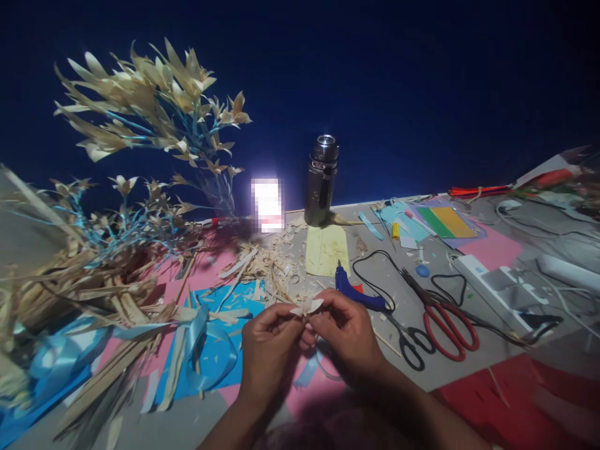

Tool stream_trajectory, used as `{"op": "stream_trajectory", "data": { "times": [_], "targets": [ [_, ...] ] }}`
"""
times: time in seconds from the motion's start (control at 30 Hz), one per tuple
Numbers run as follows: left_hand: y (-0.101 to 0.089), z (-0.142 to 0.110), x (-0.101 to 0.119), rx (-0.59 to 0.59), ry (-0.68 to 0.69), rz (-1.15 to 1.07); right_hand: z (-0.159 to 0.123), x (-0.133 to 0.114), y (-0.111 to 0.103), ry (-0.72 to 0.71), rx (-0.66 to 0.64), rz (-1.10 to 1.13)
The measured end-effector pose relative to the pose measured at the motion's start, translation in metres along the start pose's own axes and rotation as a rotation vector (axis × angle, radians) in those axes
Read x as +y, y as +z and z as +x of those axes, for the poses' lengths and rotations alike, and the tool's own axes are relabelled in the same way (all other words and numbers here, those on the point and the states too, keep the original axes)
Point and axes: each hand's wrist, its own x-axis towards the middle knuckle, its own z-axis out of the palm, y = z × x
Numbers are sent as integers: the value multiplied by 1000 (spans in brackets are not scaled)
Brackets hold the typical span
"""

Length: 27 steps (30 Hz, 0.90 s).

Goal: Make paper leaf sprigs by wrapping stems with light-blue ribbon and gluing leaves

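Both hands meet near the bottom middle of the head view, around a small pale flower [307, 307] that looks made of dried husk petals. My left hand [270, 342] pinches its left side between thumb and forefinger. The fingers of my right hand [349, 332] close on its right side. The flower's base is hidden behind the fingertips. Just beyond my right hand lies a blue hot glue gun [359, 295] with its nozzle pointing away. Pale scraps and shavings [276, 278] are heaped beyond my left hand.
Red-handled scissors [450, 325] and black-handled scissors [415, 347] lie right, near a white power strip [492, 290]. A dark flask [321, 181] stands at the back beside a bright light [267, 205]. Leftward are husk flowers [178, 94], dried husk strips [126, 362] and blue ribbon [213, 356].
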Motion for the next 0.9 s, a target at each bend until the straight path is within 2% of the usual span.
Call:
{"op": "stream_trajectory", "data": {
  "times": [0.23, 0.37, 0.47, 0.73, 0.9],
  "targets": [
    [-7, 3, -10, -145, -87, -61, 2, -9, 3, -1, -17, 64],
    [-8, 5, -9, -205, -127, -88, 1, -14, 2, -110, 27, -92],
    [-7, 5, -9, -216, -126, -134, 1, -12, 1, -134, 48, -153],
    [-11, 6, -8, -279, -180, -136, 0, -15, 4, 3, 66, -76],
    [-12, 5, -5, -247, -221, -159, 2, -12, 3, 111, 21, 61]
  ]
}}
